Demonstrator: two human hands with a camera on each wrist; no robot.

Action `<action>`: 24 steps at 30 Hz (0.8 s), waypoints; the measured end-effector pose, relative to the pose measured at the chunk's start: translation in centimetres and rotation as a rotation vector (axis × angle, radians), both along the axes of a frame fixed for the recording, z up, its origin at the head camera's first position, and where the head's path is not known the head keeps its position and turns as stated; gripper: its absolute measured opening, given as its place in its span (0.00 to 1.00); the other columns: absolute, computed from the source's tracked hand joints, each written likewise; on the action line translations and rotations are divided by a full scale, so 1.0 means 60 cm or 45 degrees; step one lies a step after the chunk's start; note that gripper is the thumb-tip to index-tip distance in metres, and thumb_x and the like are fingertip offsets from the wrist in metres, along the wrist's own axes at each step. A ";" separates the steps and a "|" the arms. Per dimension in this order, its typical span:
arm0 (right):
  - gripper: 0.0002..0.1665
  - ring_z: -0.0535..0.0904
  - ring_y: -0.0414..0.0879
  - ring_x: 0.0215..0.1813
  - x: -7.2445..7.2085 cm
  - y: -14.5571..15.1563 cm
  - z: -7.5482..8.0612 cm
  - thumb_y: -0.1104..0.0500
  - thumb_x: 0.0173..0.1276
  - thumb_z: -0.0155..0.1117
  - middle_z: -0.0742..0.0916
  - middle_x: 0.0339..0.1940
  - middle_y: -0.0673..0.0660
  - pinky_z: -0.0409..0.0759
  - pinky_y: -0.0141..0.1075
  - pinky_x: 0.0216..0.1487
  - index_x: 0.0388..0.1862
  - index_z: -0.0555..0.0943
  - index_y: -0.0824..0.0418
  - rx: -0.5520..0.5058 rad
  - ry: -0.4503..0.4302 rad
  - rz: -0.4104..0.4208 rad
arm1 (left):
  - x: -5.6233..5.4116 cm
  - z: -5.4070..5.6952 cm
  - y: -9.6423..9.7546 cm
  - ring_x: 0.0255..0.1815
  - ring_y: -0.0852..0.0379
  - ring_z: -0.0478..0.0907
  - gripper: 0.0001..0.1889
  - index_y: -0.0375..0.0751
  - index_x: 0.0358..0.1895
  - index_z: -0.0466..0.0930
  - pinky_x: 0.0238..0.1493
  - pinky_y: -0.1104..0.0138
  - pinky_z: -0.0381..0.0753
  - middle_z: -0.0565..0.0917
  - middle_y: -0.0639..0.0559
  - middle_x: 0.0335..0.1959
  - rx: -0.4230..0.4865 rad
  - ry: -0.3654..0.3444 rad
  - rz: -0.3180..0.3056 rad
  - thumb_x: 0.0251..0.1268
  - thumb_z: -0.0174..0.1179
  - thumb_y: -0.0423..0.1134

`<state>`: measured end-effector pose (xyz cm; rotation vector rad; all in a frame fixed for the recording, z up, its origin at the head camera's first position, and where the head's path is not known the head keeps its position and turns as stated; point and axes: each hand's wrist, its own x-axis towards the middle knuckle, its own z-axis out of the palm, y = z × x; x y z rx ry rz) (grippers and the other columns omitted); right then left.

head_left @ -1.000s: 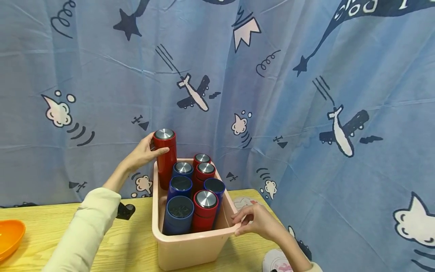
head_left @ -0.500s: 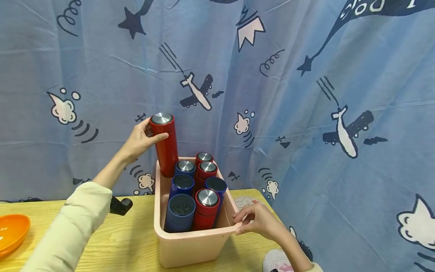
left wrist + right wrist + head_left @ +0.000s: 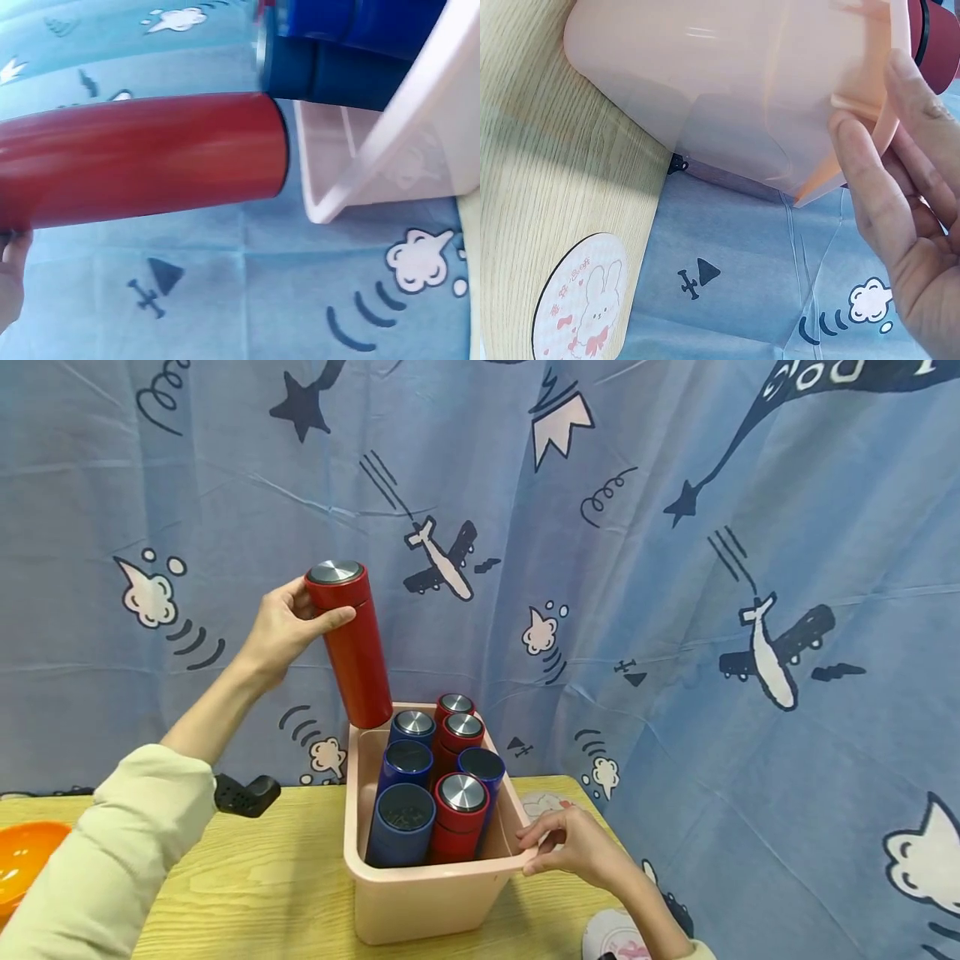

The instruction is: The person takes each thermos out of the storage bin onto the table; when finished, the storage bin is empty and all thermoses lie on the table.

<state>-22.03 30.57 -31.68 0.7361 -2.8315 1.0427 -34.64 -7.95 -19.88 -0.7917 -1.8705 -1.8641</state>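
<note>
In the head view my left hand [image 3: 281, 631] grips a red thermos flask [image 3: 352, 652] near its silver-topped lid. The flask tilts a little, its base just over the far left corner of a pink plastic bin [image 3: 420, 902]. In the left wrist view the flask's red body [image 3: 150, 161] lies across the picture, its base clear of the bin's rim [image 3: 375, 142]. My right hand [image 3: 573, 852] pinches the bin's near right rim between thumb and fingers. Inside the bin several flasks stand upright, among them a red flask [image 3: 459, 818] and a blue flask [image 3: 401, 827].
The bin stands on a yellow wood-grain table [image 3: 247, 877]. An orange bowl [image 3: 30, 856] sits at the left edge. Round rabbit-print coasters lie to the right, one coaster [image 3: 585, 300] showing in the right wrist view. A blue patterned curtain [image 3: 247, 527] hangs close behind the table.
My left hand has lifted the red flask up and out of the bin's far left corner, drifting left and tilting it. The right hand keeps its hold on the rim.
</note>
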 end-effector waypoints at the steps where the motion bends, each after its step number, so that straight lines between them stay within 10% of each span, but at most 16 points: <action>1: 0.11 0.82 0.36 0.27 0.000 0.000 0.000 0.62 0.45 0.79 0.89 0.35 0.55 0.41 0.68 0.66 0.29 0.87 0.63 0.001 0.003 0.003 | 0.006 0.005 -0.005 0.44 0.60 0.80 0.23 0.35 0.58 0.73 0.48 0.72 0.77 0.83 0.56 0.44 -0.005 -0.003 0.012 0.61 0.66 0.35; 14: 0.12 0.82 0.36 0.26 -0.001 0.004 0.000 0.61 0.46 0.78 0.89 0.36 0.57 0.40 0.69 0.66 0.30 0.87 0.65 0.000 -0.013 -0.005 | 0.054 0.006 -0.071 0.46 0.62 0.80 0.23 0.37 0.60 0.72 0.54 0.67 0.75 0.84 0.61 0.43 -0.270 -0.114 0.077 0.64 0.64 0.40; 24: 0.13 0.82 0.36 0.26 0.000 0.000 -0.003 0.61 0.46 0.79 0.89 0.36 0.56 0.39 0.68 0.66 0.30 0.87 0.65 -0.024 -0.040 -0.019 | 0.061 -0.037 -0.108 0.43 0.62 0.82 0.23 0.36 0.60 0.72 0.47 0.73 0.78 0.85 0.61 0.41 -0.384 -0.139 -0.074 0.62 0.64 0.33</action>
